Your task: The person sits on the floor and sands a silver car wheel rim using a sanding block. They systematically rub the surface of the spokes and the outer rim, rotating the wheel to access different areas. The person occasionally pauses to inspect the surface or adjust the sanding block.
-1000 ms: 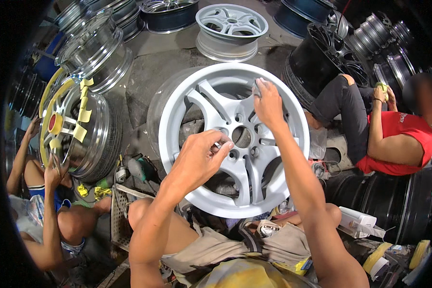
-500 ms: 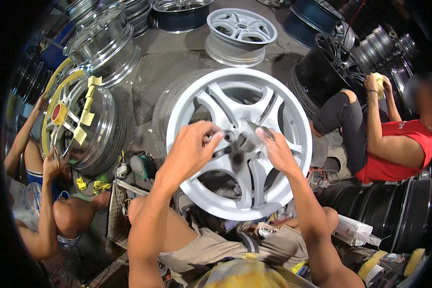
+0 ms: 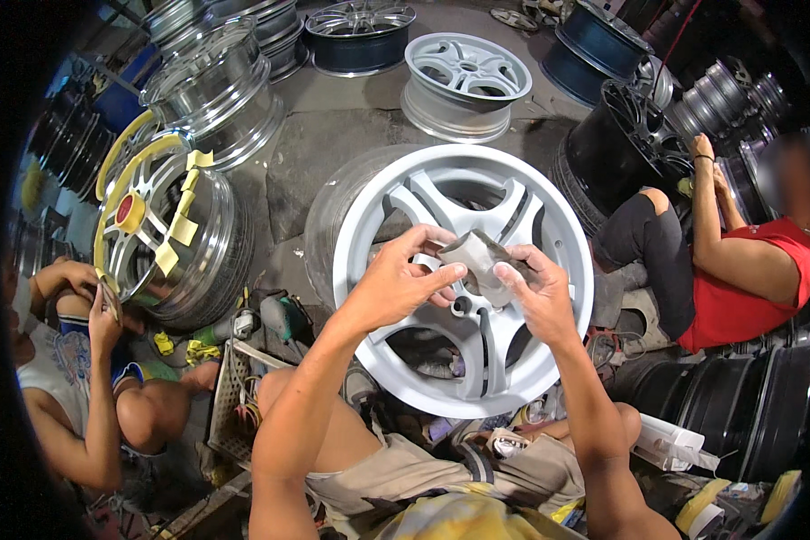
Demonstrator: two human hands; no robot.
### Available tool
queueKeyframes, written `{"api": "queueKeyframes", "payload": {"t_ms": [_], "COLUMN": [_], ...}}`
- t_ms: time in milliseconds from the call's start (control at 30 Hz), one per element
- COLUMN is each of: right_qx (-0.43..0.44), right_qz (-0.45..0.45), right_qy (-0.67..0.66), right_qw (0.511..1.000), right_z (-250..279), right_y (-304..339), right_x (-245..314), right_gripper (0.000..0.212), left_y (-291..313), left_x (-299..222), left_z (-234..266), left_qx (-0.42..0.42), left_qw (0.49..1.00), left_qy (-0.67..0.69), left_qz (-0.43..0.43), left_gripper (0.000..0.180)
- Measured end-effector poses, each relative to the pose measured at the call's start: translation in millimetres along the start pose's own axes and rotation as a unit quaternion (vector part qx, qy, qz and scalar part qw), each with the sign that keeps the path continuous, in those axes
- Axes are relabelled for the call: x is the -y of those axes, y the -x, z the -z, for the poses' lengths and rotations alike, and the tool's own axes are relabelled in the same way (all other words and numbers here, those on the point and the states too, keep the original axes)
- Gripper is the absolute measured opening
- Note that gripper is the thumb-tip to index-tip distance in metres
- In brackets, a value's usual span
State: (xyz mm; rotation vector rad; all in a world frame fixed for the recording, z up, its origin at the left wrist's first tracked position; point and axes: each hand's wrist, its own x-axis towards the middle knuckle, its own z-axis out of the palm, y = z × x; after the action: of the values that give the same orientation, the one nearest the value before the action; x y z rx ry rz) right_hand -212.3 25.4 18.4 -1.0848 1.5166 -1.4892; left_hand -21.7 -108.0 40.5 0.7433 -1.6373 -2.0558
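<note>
A folded grey sheet that looks like sandpaper [image 3: 477, 259] is held above the middle of a light grey alloy wheel [image 3: 362, 355]. My right hand [image 3: 542, 292] pinches its right side between thumb and fingers. At the sheet's left edge is my left hand [image 3: 396, 281], its thumb tip over the paper and its other fingers curved and spread around that edge. The wheel lies face up in front of me, tilted slightly, its spokes partly hidden by my hands and the sheet. Beneath its far left side shows a dark tyre [image 3: 319, 220].
A second grey wheel [image 3: 466, 99] stands beyond. To the left, a person handles a chrome wheel [image 3: 216, 238] with yellow masking tape. On the right sits a person in a red top [image 3: 751, 279] beside black wheels. A perforated crate [image 3: 229, 396] and a green power tool [image 3: 283, 317] lie near my left knee.
My hands have come closer together, and the sheet, blurred before, is now steady between them. The view has shifted slightly. The left person's hands have moved down and the right person's hands have shifted.
</note>
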Motion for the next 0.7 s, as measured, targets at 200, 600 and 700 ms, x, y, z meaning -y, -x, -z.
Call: {"api": "queueKeyframes", "payload": {"t_ms": [200,600,700], "right_qx": [0.113,-0.014,-0.094], "right_qz": [-0.101,0.011,0.175], "right_qy": [0.003,0.282,0.520], "right_qw": [0.988,0.959,0.831], "right_z": [-6.1,58.5,114.5], "right_y": [6.3,-43.1,-98.9], "right_x": [2.2,6.8,-33.5], "right_gripper": [0.027,0.031,0.025], "left_y": [-0.9,-3.5,-5.3], "left_x": [-0.2,-9.5,-10.7], "left_z": [3.6,-7.2,-5.1], "left_qx": [0.026,-0.050,-0.072], "left_qw": [0.985,0.981,0.976], "left_qy": [-0.156,-0.138,-0.168], "left_qz": [-0.072,-0.131,-0.120], "left_gripper": [0.021,0.042,0.035]}}
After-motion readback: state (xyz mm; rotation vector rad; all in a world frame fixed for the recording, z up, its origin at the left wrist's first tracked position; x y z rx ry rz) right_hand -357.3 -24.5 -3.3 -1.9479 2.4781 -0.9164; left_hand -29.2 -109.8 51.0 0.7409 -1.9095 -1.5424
